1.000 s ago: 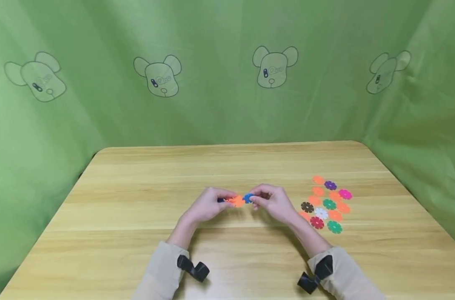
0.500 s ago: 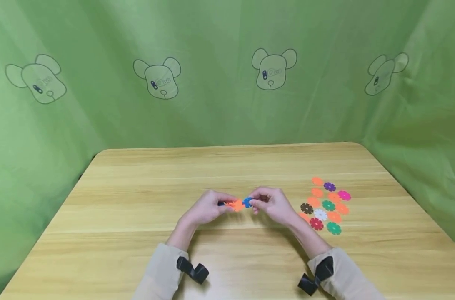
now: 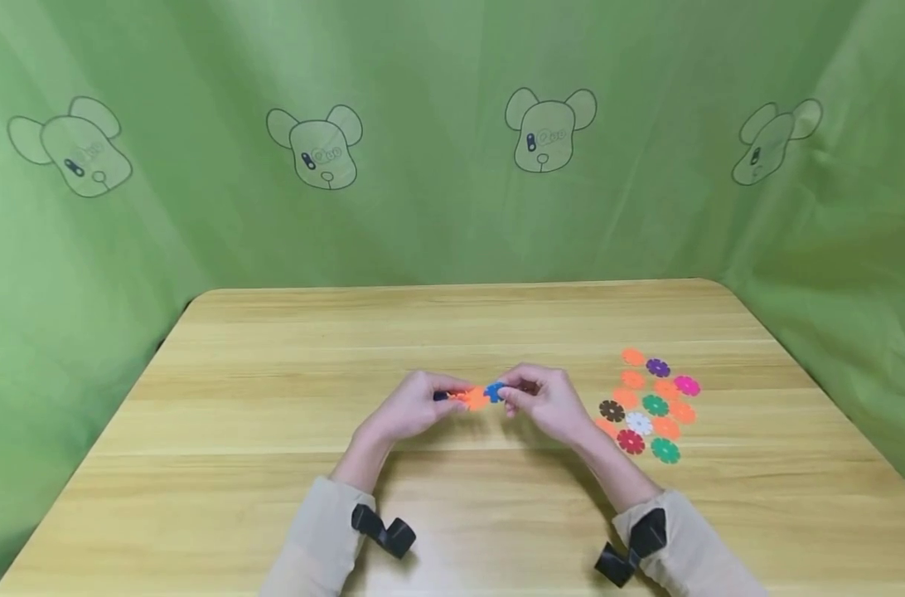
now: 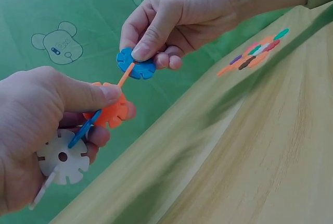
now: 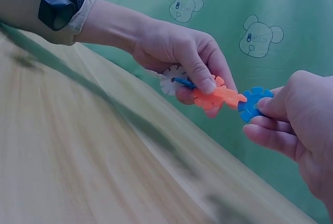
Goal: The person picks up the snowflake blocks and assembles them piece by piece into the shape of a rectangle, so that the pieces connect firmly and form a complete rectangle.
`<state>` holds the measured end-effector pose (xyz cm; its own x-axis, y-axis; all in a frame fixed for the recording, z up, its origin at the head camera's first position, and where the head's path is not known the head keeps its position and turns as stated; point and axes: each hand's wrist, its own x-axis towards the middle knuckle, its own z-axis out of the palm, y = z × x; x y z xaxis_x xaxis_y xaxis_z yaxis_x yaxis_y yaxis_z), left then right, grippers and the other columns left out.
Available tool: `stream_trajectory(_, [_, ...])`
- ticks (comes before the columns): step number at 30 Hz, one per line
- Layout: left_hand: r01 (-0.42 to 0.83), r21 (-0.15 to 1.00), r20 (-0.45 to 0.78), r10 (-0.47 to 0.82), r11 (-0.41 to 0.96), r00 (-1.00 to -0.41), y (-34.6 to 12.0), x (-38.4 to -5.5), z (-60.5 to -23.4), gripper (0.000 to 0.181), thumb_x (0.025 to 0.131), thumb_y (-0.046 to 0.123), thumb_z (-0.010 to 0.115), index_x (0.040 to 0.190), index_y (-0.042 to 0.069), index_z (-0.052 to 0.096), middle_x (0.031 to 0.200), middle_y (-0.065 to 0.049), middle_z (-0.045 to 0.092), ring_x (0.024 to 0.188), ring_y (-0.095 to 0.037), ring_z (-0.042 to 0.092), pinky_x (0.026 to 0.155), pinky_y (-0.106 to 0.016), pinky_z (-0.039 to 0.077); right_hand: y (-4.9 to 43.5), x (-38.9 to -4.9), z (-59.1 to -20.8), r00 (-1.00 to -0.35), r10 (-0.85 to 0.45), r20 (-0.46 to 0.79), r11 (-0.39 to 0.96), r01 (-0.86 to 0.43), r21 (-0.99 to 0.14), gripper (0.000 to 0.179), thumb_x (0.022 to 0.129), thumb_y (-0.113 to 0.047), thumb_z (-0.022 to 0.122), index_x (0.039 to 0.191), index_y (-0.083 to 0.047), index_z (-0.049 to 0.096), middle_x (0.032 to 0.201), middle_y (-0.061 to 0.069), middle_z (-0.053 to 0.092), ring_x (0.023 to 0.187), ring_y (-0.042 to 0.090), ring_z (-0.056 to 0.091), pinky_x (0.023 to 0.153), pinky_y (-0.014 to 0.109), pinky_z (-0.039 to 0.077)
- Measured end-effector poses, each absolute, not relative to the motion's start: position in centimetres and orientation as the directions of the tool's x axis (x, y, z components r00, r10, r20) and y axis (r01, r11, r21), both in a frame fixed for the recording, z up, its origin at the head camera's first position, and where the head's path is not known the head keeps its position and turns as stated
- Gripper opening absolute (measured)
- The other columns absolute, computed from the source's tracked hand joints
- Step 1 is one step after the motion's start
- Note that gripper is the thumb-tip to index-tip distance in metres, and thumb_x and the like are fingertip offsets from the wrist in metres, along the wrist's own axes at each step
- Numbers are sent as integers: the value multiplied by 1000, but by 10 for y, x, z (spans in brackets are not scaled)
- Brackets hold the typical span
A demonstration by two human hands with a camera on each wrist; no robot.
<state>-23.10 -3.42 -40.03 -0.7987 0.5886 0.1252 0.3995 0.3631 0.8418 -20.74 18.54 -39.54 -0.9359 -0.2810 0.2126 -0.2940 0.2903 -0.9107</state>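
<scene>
My left hand (image 3: 415,406) pinches an orange notched snowflake disc (image 4: 112,112) between thumb and fingers, part of a joined chain held above the table. Behind it in the chain are a blue disc (image 4: 83,130) and a white disc (image 4: 57,153), best seen in the left wrist view, with a second pale disc edge-on below. Another orange disc (image 5: 231,97) sticks out toward the right. There, my right hand (image 3: 545,404) pinches a blue snowflake disc (image 5: 252,104) by its edge, its notched side meeting the outer orange disc. Fingers hide parts of both pinched discs.
Loose snowflake discs lie flat at the right of the wooden table (image 3: 236,365), including a brown (image 3: 612,410), a purple (image 3: 657,367), a pink (image 3: 687,385) and several orange ones. A green curtain (image 3: 437,224) with bear-head prints surrounds the table's back and sides.
Both hands keep their grip on the same discs, with only small shifts at the joint between blue and orange. The head view tilts slightly; the loose discs stay in place.
</scene>
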Motion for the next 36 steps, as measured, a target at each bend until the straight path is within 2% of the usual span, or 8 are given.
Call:
stream_trajectory(7, [379,841,115,557,386,-823,-33,-230,-397,29,87,14,65,113,4,66,105,-11,67,54,-8,42,53,-22,41,185,-205,-397,-962,-198,186,282,-238,-930,12,83,1,64,94,7,65,81,23,63,65,18,62,63,34,54])
stream_trajectory(11, [346,857,93,546,381,-832,-32,-230,-395,30,86,15,66,114,4,66,102,-9,67,51,-8,38,48,-21,36,185,-207,-401,-968,-175,177,247,-217,-944,13,83,1,64,94,8,64,82,23,64,65,17,62,64,32,54])
stream_trajectory(16, [375,842,107,562,387,-820,-29,-229,-392,27,87,13,65,112,3,66,102,-10,67,58,-9,47,54,-22,42,186,-206,-401,-962,-187,198,247,-241,-939,13,83,3,63,95,8,63,83,22,63,65,18,61,63,31,54])
stream_trajectory(25, [380,841,107,569,387,-816,-30,-228,-389,27,87,12,64,112,2,66,105,-11,67,66,-10,52,63,-23,46,183,-208,-398,-954,-214,208,266,-262,-928,11,82,3,65,92,7,64,81,19,64,64,18,61,61,31,54])
stream_trajectory(32, [416,818,122,587,397,-800,-30,-231,-396,32,87,13,62,118,3,63,100,-8,65,47,-6,34,45,-20,33,182,-211,-400,-963,-189,191,275,-239,-931,14,82,1,66,95,7,65,80,17,65,65,19,62,63,31,55])
stream_trajectory(36, [418,817,121,590,398,-798,-30,-230,-398,35,87,14,62,120,3,61,101,-8,65,48,-5,35,46,-20,35,182,-211,-401,-966,-179,189,271,-233,-934,14,81,3,66,94,7,64,80,16,65,67,24,63,64,33,55])
